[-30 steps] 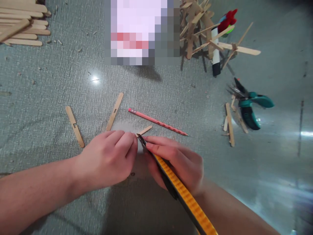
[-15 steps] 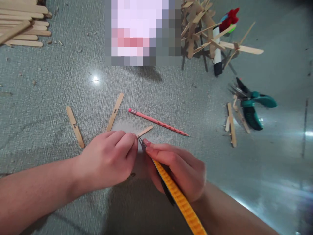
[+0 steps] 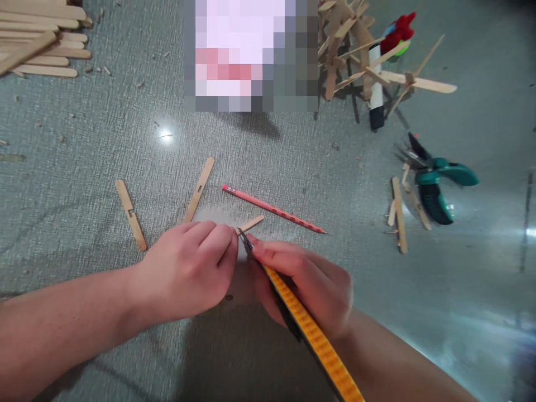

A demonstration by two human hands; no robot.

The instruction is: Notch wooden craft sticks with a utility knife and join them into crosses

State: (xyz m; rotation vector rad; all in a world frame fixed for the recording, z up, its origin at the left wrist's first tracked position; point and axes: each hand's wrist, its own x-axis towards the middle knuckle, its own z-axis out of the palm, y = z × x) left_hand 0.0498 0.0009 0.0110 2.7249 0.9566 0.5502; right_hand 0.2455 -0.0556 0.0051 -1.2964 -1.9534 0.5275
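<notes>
My left hand (image 3: 196, 268) is closed around a wooden craft stick (image 3: 253, 223), whose rounded end sticks out to the right. Gripped in my right hand (image 3: 305, 285) is a utility knife (image 3: 312, 329) with a ridged yellow body. Its blade tip meets the stick right beside my left fingertips. Pale dust (image 3: 218, 212) lies on the table around the stick. Beyond my left hand lie a craft stick with a small slot (image 3: 201, 187) and another with a notch (image 3: 130, 215). A pink pencil (image 3: 274, 210) rests just past the held stick.
A pile of craft sticks (image 3: 42, 50) occupies the far left. At the far right stand a craft-stick structure (image 3: 355, 50), a white marker (image 3: 376, 89) and a red object (image 3: 397, 33). Teal-handled pliers (image 3: 435, 184) lie at right by stick offcuts (image 3: 400, 215). A blurred patch covers the top middle.
The knife's blade has shifted slightly at the stick beside my left fingertips. Both hands keep their grips. The whole view has moved a little, so things on the table appear slightly further right.
</notes>
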